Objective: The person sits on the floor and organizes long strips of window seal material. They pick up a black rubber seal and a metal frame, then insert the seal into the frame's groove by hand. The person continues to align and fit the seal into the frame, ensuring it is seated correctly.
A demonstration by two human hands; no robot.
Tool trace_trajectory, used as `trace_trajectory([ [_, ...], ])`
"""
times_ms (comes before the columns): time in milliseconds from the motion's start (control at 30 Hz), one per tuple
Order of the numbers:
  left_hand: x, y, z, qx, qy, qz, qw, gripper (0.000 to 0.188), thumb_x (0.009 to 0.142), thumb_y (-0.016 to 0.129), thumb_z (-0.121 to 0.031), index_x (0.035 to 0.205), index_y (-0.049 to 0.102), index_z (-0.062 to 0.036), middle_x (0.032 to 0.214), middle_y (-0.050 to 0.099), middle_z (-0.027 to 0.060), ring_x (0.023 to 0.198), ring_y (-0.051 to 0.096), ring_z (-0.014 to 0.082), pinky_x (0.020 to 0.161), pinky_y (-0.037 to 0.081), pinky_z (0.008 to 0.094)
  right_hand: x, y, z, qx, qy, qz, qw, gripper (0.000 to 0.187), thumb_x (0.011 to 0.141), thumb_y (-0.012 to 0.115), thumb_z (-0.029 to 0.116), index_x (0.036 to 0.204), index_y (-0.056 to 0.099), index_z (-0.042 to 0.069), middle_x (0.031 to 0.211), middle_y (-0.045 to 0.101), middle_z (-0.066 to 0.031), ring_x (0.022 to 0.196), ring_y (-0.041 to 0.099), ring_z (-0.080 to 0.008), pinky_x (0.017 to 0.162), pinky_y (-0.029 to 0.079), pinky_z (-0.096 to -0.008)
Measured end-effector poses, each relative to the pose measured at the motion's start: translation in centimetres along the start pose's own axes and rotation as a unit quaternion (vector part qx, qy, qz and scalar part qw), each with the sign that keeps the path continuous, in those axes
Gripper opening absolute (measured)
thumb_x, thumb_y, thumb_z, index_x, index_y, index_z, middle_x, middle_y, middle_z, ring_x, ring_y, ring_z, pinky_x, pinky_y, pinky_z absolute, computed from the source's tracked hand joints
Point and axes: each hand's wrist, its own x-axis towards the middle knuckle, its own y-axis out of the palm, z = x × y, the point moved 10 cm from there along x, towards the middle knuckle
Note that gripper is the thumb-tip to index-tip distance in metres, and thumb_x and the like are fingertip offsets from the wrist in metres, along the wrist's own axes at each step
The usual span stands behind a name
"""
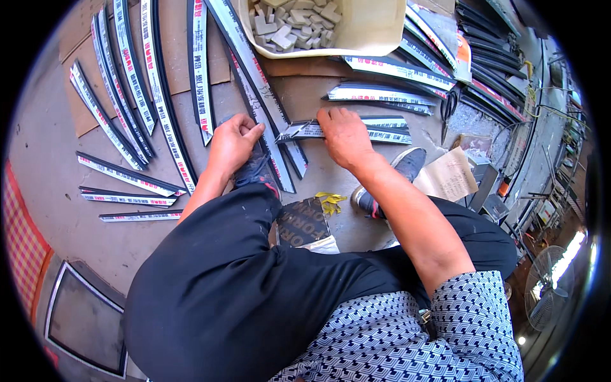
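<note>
My right hand (347,139) is closed on one end of a short black frame strip (302,131) with white printed film, its mitre-cut end pointing left. Another short strip (389,136) lies just under that hand's right side. My left hand (232,145) hovers over my left shoe (254,167), thumb and fingers curled together; whatever they pinch, if anything, is too small to make out. Beside it, long film-covered strips (270,143) with angled ends run down from the top and cross each other. Several other long strips (156,83) fan out to the left.
A cream plastic bin (375,46) of grey L-shaped corner pieces (296,22) stands at the top. Black-handled scissors (449,108) and a brown paper sheet (447,177) lie rightward. Between my feet are a dark board (302,223) and yellow scraps (331,202). A fan (548,286) stands far right.
</note>
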Motion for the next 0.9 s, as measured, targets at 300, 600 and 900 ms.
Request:
trace_trajectory([
  [300, -1.4, -1.1, -0.4, 0.011, 0.078, -0.050, 0.996, 0.024, 0.097, 0.073, -0.026, 0.102, 0.072, -0.0027, 0.085, 0.072, 0.0141, 0.079, 0.070, 0.0241, 0.075, 0.056, 0.0404, -1.3, 1.5, -0.7, 0.012, -0.017, -0.017, 1.000, 0.018, 0.083, 0.060, 0.006, 0.101, 0.061, 0.008, 0.095, 0.059, -0.0163, 0.097, 0.060, -0.0372, 0.083, 0.049, -0.0500],
  [600, -5.3, -4.8, 2.1, -0.180, 0.050, -0.158, 0.970, 0.024, 0.101, 0.071, -0.024, 0.104, 0.070, 0.0005, 0.084, 0.069, 0.0038, 0.080, 0.062, 0.0099, 0.072, 0.053, 0.0297, -2.1, 1.8, -1.0, -0.048, 0.019, 0.054, 0.997, 0.059, 0.073, 0.079, 0.002, 0.128, 0.058, 0.007, 0.122, 0.060, -0.0168, 0.116, 0.058, -0.0375, 0.099, 0.049, -0.0467],
  [900, -19.8, -16.1, 19.6, -0.198, -0.069, -0.615, 0.760, 0.017, 0.105, 0.066, -0.018, 0.108, 0.066, -0.0010, 0.093, 0.069, 0.0028, 0.079, 0.062, 0.0074, 0.069, 0.051, 0.0243, -2.3, 2.2, -1.4, -0.070, 0.026, 0.076, 0.994, 0.059, 0.078, 0.076, 0.003, 0.134, 0.057, 0.007, 0.124, 0.060, -0.0182, 0.118, 0.057, -0.0385, 0.101, 0.048, -0.0476],
])
